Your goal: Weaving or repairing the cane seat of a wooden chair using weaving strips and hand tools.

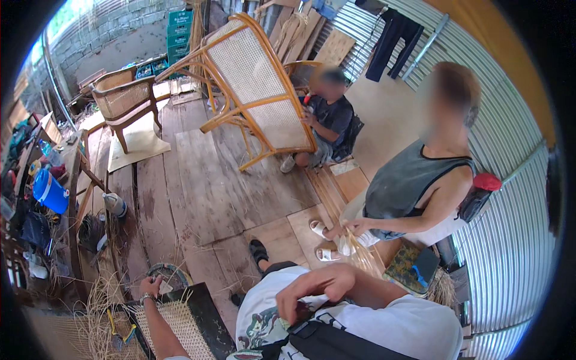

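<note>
My left hand (150, 288), with a watch on its wrist, is at the far edge of a dark-framed panel of woven cane (174, 327). Its fingers are curled, and what they hold is too small to make out. Beyond it stands a round dark basin (174, 275). Loose cane strands (99, 294) and a yellow-handled hand tool (112, 324) lie left of the panel. Close to my white shirt, my right hand (315, 288) hangs with its fingers loosely bent downward and apart, and nothing shows in it.
A person in a grey tank top (402, 180) stands at right, holding pale strands (363, 255). Another person (333, 117) crouches behind a tilted cane-backed bench (252, 72). A cane armchair (124, 99), blue cooler (51, 191) and white jug (114, 205) are at left.
</note>
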Available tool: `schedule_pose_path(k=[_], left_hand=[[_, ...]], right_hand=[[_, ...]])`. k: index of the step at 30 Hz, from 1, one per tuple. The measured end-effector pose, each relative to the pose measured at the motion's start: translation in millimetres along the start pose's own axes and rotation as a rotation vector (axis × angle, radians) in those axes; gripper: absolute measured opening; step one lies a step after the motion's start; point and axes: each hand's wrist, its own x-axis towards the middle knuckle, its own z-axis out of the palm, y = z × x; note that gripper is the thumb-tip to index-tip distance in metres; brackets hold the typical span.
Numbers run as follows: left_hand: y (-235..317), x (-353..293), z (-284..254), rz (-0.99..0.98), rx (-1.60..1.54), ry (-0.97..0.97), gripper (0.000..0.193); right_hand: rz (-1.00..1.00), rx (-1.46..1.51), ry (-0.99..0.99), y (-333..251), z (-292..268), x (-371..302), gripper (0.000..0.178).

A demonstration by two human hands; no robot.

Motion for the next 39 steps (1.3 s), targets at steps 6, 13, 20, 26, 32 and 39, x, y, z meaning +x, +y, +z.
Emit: schedule_pose_path(k=[6,13,20,26,32,39], left_hand=[[-41,16,23,-0.043,-0.005,-0.046,0.067],[-41,13,23,-0.038,-0.054,-0.006,0.065],[-34,8,15,-0.012,-0.044,-0.011,0.063],[-27,1,11,0.011,-0.026,0.026,0.061],[-41,6,18,0.039,-0.041,0.045,0.061],[-46,16,22,0.017,0.015,0.047,0.062]], right_hand=[[0.134,-0.109,-0.126,9,0,21,0.079],[0.316,0.033,0.015,-5,-10,-13,0.083],[0.176,-0.023,-0.056,28,-7,14,0.077],[0.207,-0.263,-0.149,45,-13,41,0.065],[0.203,-0.342,-0.255,57,-4,64,0.067],[0.300,-0.239,-0.252,40,-20,45,0.071]])
